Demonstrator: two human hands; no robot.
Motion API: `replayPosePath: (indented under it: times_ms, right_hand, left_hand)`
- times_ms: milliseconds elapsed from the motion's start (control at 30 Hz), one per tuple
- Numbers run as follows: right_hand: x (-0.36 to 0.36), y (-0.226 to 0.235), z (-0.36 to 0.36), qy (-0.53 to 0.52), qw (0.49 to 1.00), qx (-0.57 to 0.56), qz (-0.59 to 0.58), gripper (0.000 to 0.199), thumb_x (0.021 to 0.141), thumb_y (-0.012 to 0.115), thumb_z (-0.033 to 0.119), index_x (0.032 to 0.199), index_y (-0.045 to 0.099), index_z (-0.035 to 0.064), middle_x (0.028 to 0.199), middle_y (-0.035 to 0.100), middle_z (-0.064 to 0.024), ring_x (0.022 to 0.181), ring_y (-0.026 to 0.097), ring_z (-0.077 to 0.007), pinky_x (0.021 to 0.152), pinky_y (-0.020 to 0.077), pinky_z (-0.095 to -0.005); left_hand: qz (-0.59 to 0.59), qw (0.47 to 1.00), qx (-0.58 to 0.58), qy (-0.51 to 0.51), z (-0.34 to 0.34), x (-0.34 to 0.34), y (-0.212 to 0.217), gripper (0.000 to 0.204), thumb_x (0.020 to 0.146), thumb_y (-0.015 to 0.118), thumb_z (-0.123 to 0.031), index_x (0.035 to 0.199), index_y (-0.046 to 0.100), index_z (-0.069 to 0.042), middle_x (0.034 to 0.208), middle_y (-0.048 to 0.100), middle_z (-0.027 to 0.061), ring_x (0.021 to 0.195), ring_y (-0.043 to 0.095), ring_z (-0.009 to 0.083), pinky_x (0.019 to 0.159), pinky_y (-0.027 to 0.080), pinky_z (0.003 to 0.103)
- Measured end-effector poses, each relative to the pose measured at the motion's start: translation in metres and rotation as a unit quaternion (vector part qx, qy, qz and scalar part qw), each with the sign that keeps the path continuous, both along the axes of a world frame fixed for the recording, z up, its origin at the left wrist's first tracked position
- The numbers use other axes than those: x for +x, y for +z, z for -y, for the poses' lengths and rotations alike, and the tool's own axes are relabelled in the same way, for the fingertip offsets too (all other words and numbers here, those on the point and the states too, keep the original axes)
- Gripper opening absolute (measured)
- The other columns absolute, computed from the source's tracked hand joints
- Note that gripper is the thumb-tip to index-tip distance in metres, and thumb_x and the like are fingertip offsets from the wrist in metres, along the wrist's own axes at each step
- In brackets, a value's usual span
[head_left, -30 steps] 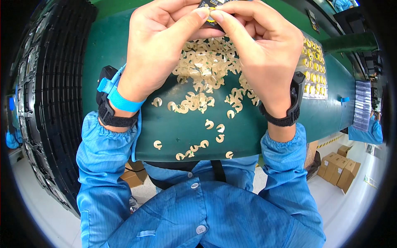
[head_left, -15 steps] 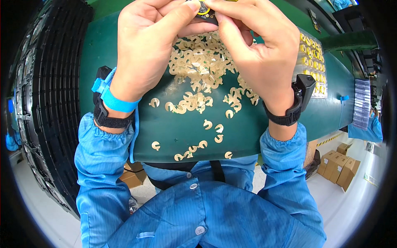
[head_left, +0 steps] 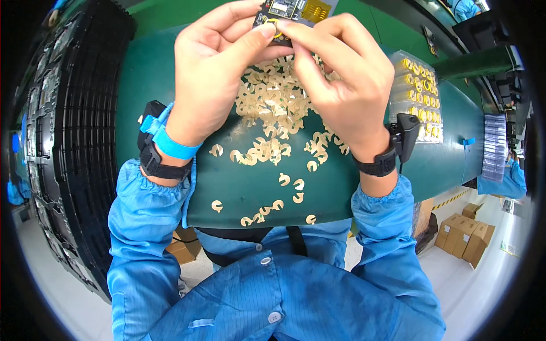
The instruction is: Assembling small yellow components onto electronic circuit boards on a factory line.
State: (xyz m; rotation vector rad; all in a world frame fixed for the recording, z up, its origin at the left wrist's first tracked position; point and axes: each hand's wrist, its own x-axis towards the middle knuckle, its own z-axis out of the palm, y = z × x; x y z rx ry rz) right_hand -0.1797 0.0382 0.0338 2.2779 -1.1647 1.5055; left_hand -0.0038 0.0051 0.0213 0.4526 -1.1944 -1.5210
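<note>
My left hand (head_left: 211, 74) holds a dark circuit board (head_left: 286, 10) at the top of the view, its thumb pressing near a small yellow ring-shaped part (head_left: 278, 36) on the board. A gold contact pad area shows on the board's far right side. My right hand (head_left: 352, 82) is pinched, index fingertip on the yellow ring-shaped part and thumb close beneath at the board's edge. My fingertips hide some of that part. Below both hands lies a pile of cream C-shaped pieces (head_left: 270, 105) on the green mat (head_left: 244, 187).
To the right stands a clear tray (head_left: 417, 98) with rows of yellow-rimmed round parts. Black racks (head_left: 74, 131) rise at the left. Stacked clear trays (head_left: 493, 148) sit farther right, with cardboard boxes (head_left: 463, 236) on the floor. A blue cord (head_left: 191, 193) hangs from my left wristband.
Both hands and the board have come lower in view, so more of the board shows. My right hand has shifted slightly left. The fingers stay on the yellow ring-shaped part.
</note>
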Motion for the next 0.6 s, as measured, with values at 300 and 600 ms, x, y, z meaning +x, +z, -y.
replayPosePath:
  times_ms: [300,600]
  right_hand:
    - [0.016,-0.005,0.008,0.05,0.843,0.418,0.334,0.021,0.099,0.071,0.011,0.082,0.059,0.0077,0.076,0.052,0.0065,0.066,0.045,-0.002,0.056,0.0357,-0.0212]
    - [-0.066,-0.048,0.164,-0.024,0.779,0.484,0.399,0.019,0.1,0.067,0.009,0.082,0.061,0.0049,0.073,0.062,-0.0031,0.061,0.06,-0.011,0.053,0.0487,-0.024]
  left_hand:
    - [0.002,0.994,0.107,-0.01,0.009,0.015,-0.016,0.027,0.099,0.062,-0.001,0.125,0.06,0.005,0.108,0.069,0.0119,0.092,0.073,0.022,0.081,0.064,0.037]
    - [0.041,0.984,0.107,0.134,0.028,0.02,-0.025,0.041,0.099,0.062,-0.011,0.135,0.053,0.006,0.128,0.065,0.0177,0.098,0.071,0.0194,0.075,0.06,0.03]
